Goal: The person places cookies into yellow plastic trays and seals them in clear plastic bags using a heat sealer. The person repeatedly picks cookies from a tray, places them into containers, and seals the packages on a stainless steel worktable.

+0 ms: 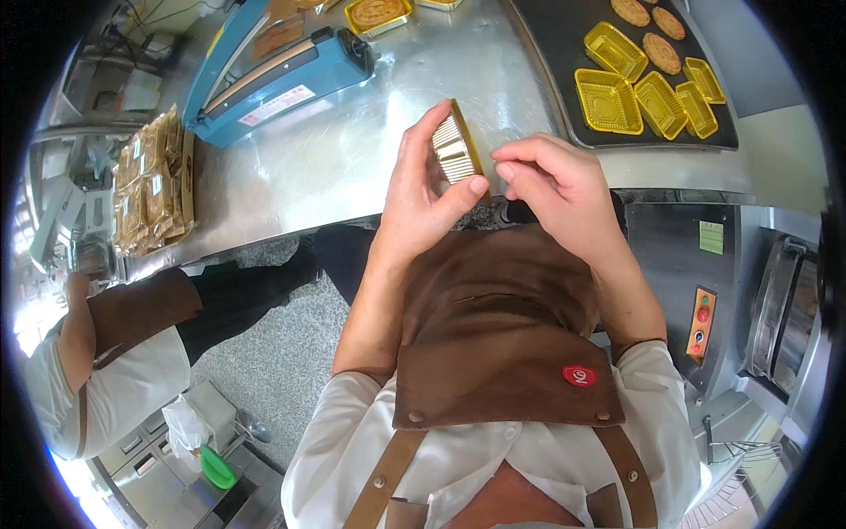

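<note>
A gold ribbed plastic tray (455, 149) is held on edge in my left hand (420, 178), thumb on its near rim and fingers at its far side; whether anything lies in it is hidden. Just right of it, my right hand (562, 188) has its thumb and fingertips drawn close together, apart from the tray; whether something small is pinched there cannot be told. Both hands are over the near edge of the steel table (317, 155). At the upper right, several gold trays (609, 101) and round baked pastries (661, 53) lie on a black baking sheet (542, 40).
A blue impulse sealer (284, 86) stands at the upper left, with a filled gold tray (378, 14) beyond it. Wrapped pastries (149, 185) are stacked at the table's left end. Another person (132, 357) in a brown apron stands at left. A dark control panel (700, 324) is at right.
</note>
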Available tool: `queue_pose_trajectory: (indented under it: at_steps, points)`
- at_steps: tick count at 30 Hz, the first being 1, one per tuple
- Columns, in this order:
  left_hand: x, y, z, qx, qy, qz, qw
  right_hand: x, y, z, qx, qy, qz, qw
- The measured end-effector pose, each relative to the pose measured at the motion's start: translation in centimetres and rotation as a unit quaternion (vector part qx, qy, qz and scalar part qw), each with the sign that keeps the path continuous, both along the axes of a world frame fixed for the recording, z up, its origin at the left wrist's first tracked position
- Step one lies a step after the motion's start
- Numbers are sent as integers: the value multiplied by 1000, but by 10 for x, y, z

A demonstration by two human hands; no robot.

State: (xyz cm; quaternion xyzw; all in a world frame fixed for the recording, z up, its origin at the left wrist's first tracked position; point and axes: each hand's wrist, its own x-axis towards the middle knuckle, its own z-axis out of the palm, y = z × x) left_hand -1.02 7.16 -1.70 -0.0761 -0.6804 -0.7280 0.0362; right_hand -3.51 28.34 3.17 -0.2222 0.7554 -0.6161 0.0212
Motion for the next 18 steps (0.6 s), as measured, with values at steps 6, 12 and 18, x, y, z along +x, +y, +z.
queue_pose_trajectory:
  at_steps: [6,12,18]
  points:
    - [-2,-2,-3,8,-7,-9,1000,-9,-9,6,9,-48,54,997]
    - [-5,-2,-11,13,7,0,1000,-7,-10,6,-10,-82,58,995]
    - [-5,-4,-14,10,13,3,1000,-8,-9,4,-7,-74,61,995]
